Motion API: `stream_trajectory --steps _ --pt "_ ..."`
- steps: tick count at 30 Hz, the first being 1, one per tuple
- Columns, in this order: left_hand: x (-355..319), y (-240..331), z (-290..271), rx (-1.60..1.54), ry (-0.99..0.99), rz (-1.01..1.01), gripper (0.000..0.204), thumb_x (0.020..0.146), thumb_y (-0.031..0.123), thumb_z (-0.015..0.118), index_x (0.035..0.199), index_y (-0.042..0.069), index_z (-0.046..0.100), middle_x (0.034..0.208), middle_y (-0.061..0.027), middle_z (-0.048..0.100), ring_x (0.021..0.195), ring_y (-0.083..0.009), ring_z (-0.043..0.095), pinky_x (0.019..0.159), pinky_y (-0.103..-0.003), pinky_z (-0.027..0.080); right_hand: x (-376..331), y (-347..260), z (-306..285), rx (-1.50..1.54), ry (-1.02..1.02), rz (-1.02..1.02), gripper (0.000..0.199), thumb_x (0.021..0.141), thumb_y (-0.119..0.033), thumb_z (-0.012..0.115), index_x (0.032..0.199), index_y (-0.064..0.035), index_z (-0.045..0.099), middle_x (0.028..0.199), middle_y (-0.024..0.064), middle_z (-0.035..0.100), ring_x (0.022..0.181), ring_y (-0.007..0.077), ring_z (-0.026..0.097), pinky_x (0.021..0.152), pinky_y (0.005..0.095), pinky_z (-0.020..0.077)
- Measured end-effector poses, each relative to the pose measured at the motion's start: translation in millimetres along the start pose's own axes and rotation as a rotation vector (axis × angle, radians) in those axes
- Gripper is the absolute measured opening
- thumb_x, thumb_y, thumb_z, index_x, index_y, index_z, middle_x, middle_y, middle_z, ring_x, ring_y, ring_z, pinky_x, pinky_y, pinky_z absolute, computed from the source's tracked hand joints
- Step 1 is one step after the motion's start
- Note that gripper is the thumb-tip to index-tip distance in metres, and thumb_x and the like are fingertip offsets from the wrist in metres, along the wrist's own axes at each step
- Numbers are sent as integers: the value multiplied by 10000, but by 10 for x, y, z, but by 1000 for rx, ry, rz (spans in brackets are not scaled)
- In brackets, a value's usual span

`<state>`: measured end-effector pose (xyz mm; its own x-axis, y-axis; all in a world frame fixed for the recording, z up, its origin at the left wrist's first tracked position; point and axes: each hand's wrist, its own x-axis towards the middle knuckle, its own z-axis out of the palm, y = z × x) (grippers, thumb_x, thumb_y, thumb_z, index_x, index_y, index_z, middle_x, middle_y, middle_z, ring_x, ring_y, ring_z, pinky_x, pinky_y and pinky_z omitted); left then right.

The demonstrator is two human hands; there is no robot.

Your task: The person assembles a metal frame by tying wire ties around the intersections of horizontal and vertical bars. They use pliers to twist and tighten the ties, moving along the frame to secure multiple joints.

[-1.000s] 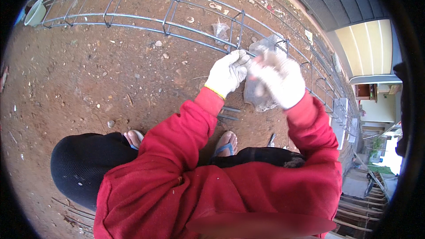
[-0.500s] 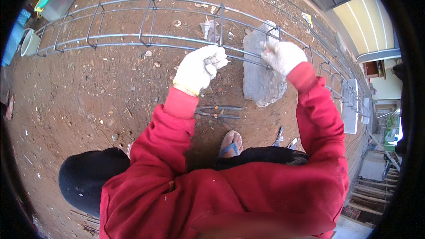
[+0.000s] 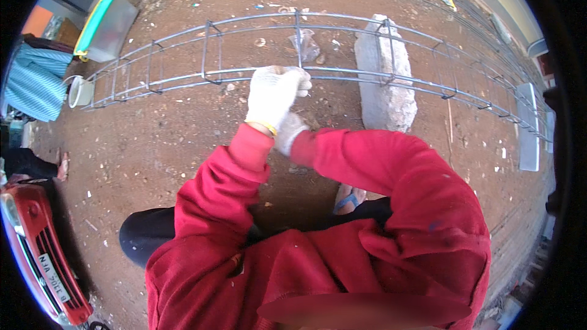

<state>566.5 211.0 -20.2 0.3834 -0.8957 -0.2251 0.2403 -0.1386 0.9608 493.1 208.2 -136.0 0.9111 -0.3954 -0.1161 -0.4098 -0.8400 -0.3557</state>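
A long rebar cage (image 3: 208, 54) of steel bars and square stirrups stretches across in front of me. My left hand (image 3: 273, 95), in a white knit glove with a yellow cuff edge, is closed on the near bars of the cage beside a stirrup. Lower down, my right hand (image 3: 291, 132), also gloved, lies close against the left wrist. Its fingers are hidden behind the left hand and cuff, so what they hold does not show. Under the cage, right of my hands, sits a rough grey concrete block (image 3: 385, 85).
A clear plastic bag (image 3: 304, 44) lies on the dirt beyond the cage. At the left are a tub with a green lid (image 3: 116, 30), a white bucket (image 3: 81, 93), a striped cloth (image 3: 36, 79) and a red vehicle front (image 3: 46, 250). Another pale block (image 3: 527, 128) supports the right end.
My right hand has left the bars over the concrete block and come left and down to my left wrist. My left hand stays at the near bars. The whole view has turned somewhat.
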Motion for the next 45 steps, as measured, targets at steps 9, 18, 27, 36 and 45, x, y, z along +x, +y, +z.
stream_trajectory --steps 9,18,27,36,45 --pt "-23 724 -414 1210 1 240 325 891 312 652 993 7 696 770 -132 703 660 -155 647 600 -337 499 180 -666 -605 1490 193 409 193 938 -125 526 1073 6 571 824 153 681 611 204 656 568 338 535" --pt "273 420 -128 845 -186 -27 283 759 312 808 751 46 716 660 -49 668 601 -116 624 527 -294 475 -3 -178 -749 1288 -144 -17 328 934 -295 546 886 2 675 740 141 675 612 233 653 610 398 513" --pt "-61 857 -34 1285 -57 148 568 830 572 630 789 12 713 686 -234 612 734 -385 633 687 -425 480 -1655 1321 -197 -200 -143 -14 284 796 -260 635 1002 -66 632 925 122 639 894 283 635 742 428 496" --pt "-675 705 -1515 1236 536 -436 340 828 358 710 826 18 718 695 -165 668 643 -226 663 626 -347 497 -1856 1420 170 8 -49 86 495 758 -356 715 1141 -89 551 981 113 591 920 301 600 752 450 484" --pt "-176 -1074 -1098 345 -887 -687 594 844 293 695 1370 90 506 1211 -116 645 786 -108 626 672 -222 505 -1978 772 -1029 -13 -64 193 400 828 -337 675 1112 -67 593 864 181 673 757 339 675 646 450 522"
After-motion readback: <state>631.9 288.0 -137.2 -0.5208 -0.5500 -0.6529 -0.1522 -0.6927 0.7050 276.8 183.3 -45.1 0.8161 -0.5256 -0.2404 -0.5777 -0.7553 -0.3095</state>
